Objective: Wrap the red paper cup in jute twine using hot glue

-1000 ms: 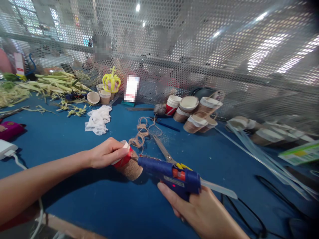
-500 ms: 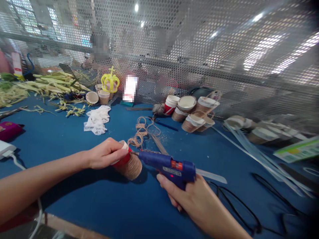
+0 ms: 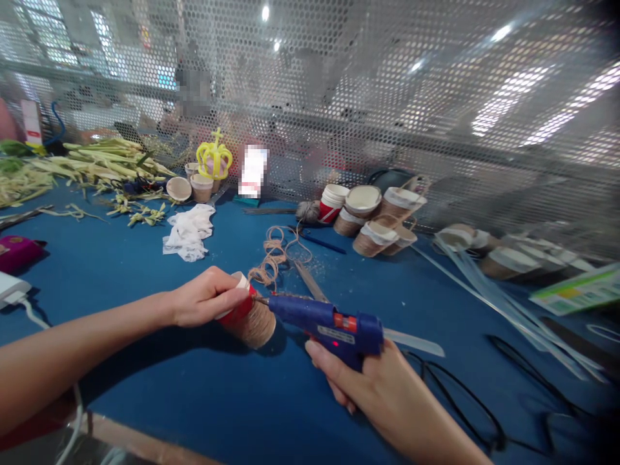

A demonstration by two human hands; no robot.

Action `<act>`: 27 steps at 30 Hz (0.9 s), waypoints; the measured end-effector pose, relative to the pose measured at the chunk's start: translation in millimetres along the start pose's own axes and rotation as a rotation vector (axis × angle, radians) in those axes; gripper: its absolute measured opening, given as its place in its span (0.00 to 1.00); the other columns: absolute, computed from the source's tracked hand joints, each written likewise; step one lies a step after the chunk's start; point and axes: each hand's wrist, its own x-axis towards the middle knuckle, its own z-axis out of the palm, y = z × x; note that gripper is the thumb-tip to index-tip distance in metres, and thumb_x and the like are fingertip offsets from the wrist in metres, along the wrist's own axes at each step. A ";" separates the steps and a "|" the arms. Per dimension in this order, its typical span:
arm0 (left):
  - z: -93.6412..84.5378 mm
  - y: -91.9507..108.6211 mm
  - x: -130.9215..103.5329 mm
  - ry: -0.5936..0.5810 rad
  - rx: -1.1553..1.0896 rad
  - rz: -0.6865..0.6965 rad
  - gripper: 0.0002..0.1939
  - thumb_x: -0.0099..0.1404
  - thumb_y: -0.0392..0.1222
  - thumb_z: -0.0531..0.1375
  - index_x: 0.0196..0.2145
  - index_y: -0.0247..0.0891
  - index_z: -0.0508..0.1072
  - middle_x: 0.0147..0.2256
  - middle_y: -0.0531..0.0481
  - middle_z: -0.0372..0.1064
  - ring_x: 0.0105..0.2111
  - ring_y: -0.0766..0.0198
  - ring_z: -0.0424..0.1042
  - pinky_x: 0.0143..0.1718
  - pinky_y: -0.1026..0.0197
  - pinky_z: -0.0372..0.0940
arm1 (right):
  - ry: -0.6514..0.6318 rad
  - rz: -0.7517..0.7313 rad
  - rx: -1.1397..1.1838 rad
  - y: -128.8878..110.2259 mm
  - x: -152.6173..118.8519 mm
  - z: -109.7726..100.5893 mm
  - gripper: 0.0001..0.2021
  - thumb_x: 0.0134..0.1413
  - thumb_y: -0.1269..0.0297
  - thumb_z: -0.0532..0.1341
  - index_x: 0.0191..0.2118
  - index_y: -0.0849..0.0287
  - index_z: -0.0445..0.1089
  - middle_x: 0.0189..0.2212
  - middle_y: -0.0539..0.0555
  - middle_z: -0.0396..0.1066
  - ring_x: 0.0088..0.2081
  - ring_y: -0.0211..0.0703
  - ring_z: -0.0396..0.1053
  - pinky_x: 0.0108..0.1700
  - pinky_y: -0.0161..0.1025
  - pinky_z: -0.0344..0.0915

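Observation:
My left hand (image 3: 208,298) is closed round a paper cup (image 3: 256,325) that lies tilted over the table, its red side partly wrapped in brown twine. In my right hand (image 3: 358,381) is a blue hot glue gun (image 3: 324,321), gripped by its handle, with a clear glue stick (image 3: 416,342) sticking out at the back. The gun's metal nozzle meets the cup at the border between the red surface and the twine. From near the cup's rim, loose twine (image 3: 271,261) runs in loops across the table. Glue at the nozzle tip is too small to make out.
Behind stand several twine-wrapped cups (image 3: 375,237) and a ball of grey yarn (image 3: 308,212). Glue sticks (image 3: 504,303) and a black cable (image 3: 460,400) lie at right. A crumpled white cloth (image 3: 188,232), a yellow crown (image 3: 214,160) and dry husks (image 3: 106,161) are at left, before a perforated metal screen (image 3: 310,84).
Almost nothing differs. The glue gun's rear and my right hand have shifted very slightly to the right, while the nozzle stays against the cup.

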 end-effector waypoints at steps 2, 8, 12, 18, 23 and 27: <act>0.1 0.2 0.0 0.006 0.007 -0.002 0.18 0.64 0.40 0.43 0.17 0.35 0.55 0.18 0.57 0.46 0.19 0.72 0.46 0.19 0.68 0.47 | 0.010 -0.005 -0.014 1.2 0.3 1.3 0.13 0.47 0.53 0.54 0.24 0.58 0.62 0.10 0.45 0.59 0.13 0.33 0.59 0.16 0.30 0.58; 0.9 1.0 0.6 0.011 -0.055 -0.038 0.19 0.64 0.41 0.44 0.19 0.31 0.63 0.18 0.57 0.48 0.19 0.73 0.48 0.19 0.70 0.48 | 0.134 -0.146 -0.046 5.4 1.3 6.5 0.08 0.45 0.58 0.57 0.27 0.56 0.66 0.12 0.47 0.63 0.14 0.36 0.61 0.15 0.31 0.57; 1.1 2.8 0.6 0.013 -0.126 -0.100 0.19 0.64 0.42 0.44 0.30 0.27 0.71 0.21 0.53 0.59 0.21 0.72 0.53 0.20 0.71 0.52 | 0.189 -0.307 -0.101 3.1 -0.2 8.3 0.07 0.47 0.60 0.56 0.27 0.55 0.68 0.20 0.51 0.69 0.22 0.40 0.67 0.22 0.33 0.63; 3.7 1.2 0.3 0.041 -0.220 -0.211 0.23 0.63 0.46 0.45 0.30 0.26 0.72 0.23 0.50 0.63 0.22 0.70 0.58 0.22 0.70 0.57 | 0.177 -0.397 -0.120 10.6 -5.8 16.4 0.06 0.49 0.62 0.55 0.26 0.56 0.65 0.19 0.49 0.67 0.20 0.37 0.65 0.22 0.33 0.62; 7.2 -0.3 0.8 0.090 -0.236 -0.268 0.23 0.63 0.49 0.45 0.27 0.27 0.71 0.21 0.51 0.62 0.21 0.70 0.59 0.21 0.70 0.58 | 0.156 -0.466 -0.237 15.6 -8.2 21.9 0.06 0.51 0.64 0.55 0.26 0.56 0.60 0.19 0.47 0.65 0.19 0.35 0.63 0.22 0.32 0.60; 8.3 -1.2 0.6 0.105 -0.221 -0.271 0.24 0.63 0.49 0.45 0.27 0.27 0.71 0.21 0.51 0.62 0.21 0.69 0.59 0.21 0.68 0.59 | 0.075 -0.461 -0.285 12.5 -7.9 24.1 0.08 0.52 0.63 0.54 0.25 0.56 0.59 0.20 0.49 0.64 0.20 0.36 0.63 0.21 0.33 0.59</act>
